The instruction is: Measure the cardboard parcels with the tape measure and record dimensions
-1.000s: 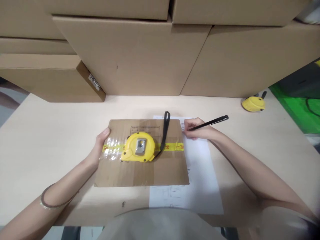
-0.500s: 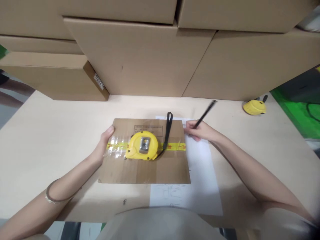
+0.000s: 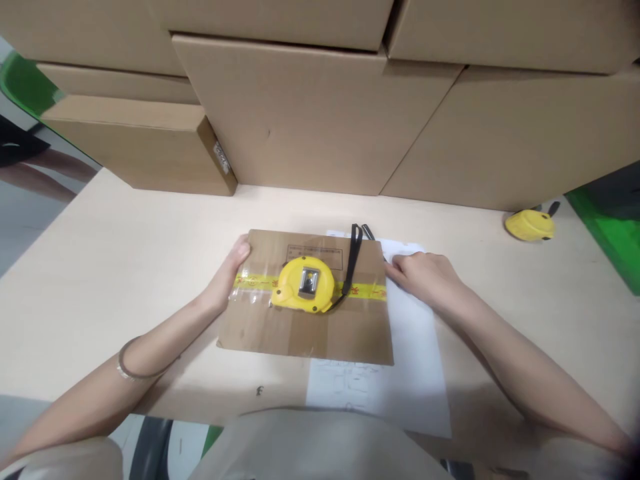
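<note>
My left hand (image 3: 231,270) grips the left side of a small cardboard box (image 3: 260,333), thumb at its upper left edge. Yellow printed tape runs across the box. On top of it lies a yellow tape measure (image 3: 306,285) with a metal clip and a black wrist strap (image 3: 354,257). Beyond the box's upper right corner shows the end of a black pen (image 3: 368,232). My right hand (image 3: 425,272) is closed at the box's right edge, fingertips at the pen's other end; the box hides the part between. White paper (image 3: 420,353) with drawn marks lies partly under the box.
Large cardboard boxes (image 3: 310,120) are stacked along the back of the table (image 3: 165,247). A flatter box (image 3: 160,153) stands at the left. Another yellow tape measure (image 3: 530,225) lies at the far right. A person's legs (image 3: 55,167) show beyond the left edge.
The pen, which slanted up to the right above my right hand, now points up to the left, partly behind the box. My right hand has turned knuckles up. The view has shifted left.
</note>
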Tool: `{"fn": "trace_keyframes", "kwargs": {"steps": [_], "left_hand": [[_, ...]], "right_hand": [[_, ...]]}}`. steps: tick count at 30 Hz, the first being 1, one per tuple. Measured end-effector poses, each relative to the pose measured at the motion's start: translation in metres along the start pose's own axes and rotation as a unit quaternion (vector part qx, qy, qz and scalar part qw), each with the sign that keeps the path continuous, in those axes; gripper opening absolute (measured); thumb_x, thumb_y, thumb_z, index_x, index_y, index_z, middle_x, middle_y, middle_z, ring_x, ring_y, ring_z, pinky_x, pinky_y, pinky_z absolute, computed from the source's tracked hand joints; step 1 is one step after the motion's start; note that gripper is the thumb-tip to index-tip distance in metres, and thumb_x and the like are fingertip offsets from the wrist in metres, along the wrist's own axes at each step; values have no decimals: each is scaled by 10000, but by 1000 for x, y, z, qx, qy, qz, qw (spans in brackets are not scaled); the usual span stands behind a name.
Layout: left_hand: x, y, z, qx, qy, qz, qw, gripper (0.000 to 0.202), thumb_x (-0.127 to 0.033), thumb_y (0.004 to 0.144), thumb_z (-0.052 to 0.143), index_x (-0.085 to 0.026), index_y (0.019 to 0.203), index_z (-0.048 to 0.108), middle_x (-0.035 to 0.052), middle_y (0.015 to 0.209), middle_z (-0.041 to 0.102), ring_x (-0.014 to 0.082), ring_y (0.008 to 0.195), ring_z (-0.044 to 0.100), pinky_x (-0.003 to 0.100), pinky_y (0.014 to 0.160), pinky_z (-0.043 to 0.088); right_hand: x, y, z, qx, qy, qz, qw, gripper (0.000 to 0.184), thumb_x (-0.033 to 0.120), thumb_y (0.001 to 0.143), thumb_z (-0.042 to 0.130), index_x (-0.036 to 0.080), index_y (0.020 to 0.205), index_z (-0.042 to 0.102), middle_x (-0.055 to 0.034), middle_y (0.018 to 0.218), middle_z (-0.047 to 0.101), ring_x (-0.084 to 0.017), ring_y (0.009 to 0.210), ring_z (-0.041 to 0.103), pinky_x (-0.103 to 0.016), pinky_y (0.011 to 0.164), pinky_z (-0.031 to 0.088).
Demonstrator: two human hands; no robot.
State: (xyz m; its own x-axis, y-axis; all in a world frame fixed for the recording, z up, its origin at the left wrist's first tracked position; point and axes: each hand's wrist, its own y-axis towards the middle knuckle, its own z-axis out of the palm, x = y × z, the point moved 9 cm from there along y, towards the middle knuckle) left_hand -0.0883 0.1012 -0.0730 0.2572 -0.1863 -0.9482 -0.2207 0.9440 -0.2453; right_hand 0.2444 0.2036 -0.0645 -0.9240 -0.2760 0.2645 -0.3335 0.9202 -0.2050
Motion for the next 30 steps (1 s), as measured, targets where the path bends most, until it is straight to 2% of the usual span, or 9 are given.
{"fn": "trace_keyframes", "kwargs": {"steps": [3, 5, 9, 11, 14, 16, 20, 25, 30], "left_hand": [[-27, -2, -7, -10, 114, 140, 983, 497, -481, 871, 680, -286, 1325, 624, 57, 1353, 647, 226, 1301, 573, 310, 1095, 484], [-43, -8, -4, 2, 169, 216, 962, 356, -409, 906, 667, -298, 1243, 681, 46, 1396, 625, 228, 1378, 512, 359, 1186, 402], [-51, -13, 5, 53, 202, 255, 944, 222, -418, 950, 617, -263, 963, 776, 36, 1387, 643, 229, 1397, 510, 421, 1248, 333], [-46, -9, 7, 79, 159, 239, 955, 358, -533, 965, 550, -262, 967, 784, 47, 1398, 639, 242, 1394, 520, 438, 1241, 348], [-36, -4, 8, 116, 80, 213, 967, 560, -653, 983, 387, -273, 978, 798, 42, 1417, 629, 248, 1410, 510, 430, 1232, 364], [-32, -3, 8, 128, 64, 208, 968, 597, -653, 996, 335, -279, 1000, 800, 33, 1428, 622, 243, 1426, 495, 423, 1241, 350], [-31, -5, 9, 135, 64, 216, 965, 618, -649, 1001, 311, -264, 1021, 794, 34, 1446, 612, 251, 1445, 475, 427, 1257, 324], [-23, -3, 8, 119, 13, 178, 977, 640, -732, 947, 362, -243, 1040, 765, 36, 1414, 643, 288, 1444, 486, 426, 1233, 368], [-13, 0, 11, 149, -56, 140, 977, 664, -763, 919, 417, -225, 1183, 703, 63, 1290, 713, 291, 1355, 579, 412, 1164, 446]], "right_hand": [[8, -13, -34, -74, 2, 6, 997, 410, 512, 920, 537, 209, 644, 551, -78, 651, 621, -176, 561, 471, -346, 591, 304], [25, -27, -63, -139, 32, -19, 990, 372, 522, 973, 463, 215, 814, 597, -90, 840, 669, -192, 681, 546, -360, 652, 386], [99, -55, -94, -188, 136, -216, 948, 420, 568, 1010, 409, 241, 1143, 637, -97, 1063, 649, -235, 973, 614, -407, 847, 501], [140, -63, -85, -152, 116, -301, 934, 555, 643, 990, 400, 221, 1286, 605, -132, 1250, 624, -301, 1171, 578, -503, 984, 473], [178, -63, -59, -89, 68, -333, 936, 646, 711, 906, 531, 187, 1275, 606, -145, 1392, 584, -372, 1305, 509, -591, 1086, 394], [189, -60, -47, -35, 109, -320, 941, 596, 638, 844, 682, 198, 1234, 580, -119, 1339, 623, -343, 1262, 559, -549, 1065, 440], [197, -57, -45, 38, 283, -275, 918, 589, 431, 785, 804, 240, 1218, 454, -43, 1147, 666, -215, 1001, 694, -338, 784, 575], [227, -53, -60, 30, 311, -338, 888, 639, 475, 847, 739, 256, 1358, 424, -26, 1284, 614, -192, 1062, 678, -330, 878, 574], [248, -45, -59, -35, 182, -335, 924, 568, 400, 895, 693, 231, 1371, 433, -22, 1271, 639, -205, 1036, 673, -360, 889, 538]]}}
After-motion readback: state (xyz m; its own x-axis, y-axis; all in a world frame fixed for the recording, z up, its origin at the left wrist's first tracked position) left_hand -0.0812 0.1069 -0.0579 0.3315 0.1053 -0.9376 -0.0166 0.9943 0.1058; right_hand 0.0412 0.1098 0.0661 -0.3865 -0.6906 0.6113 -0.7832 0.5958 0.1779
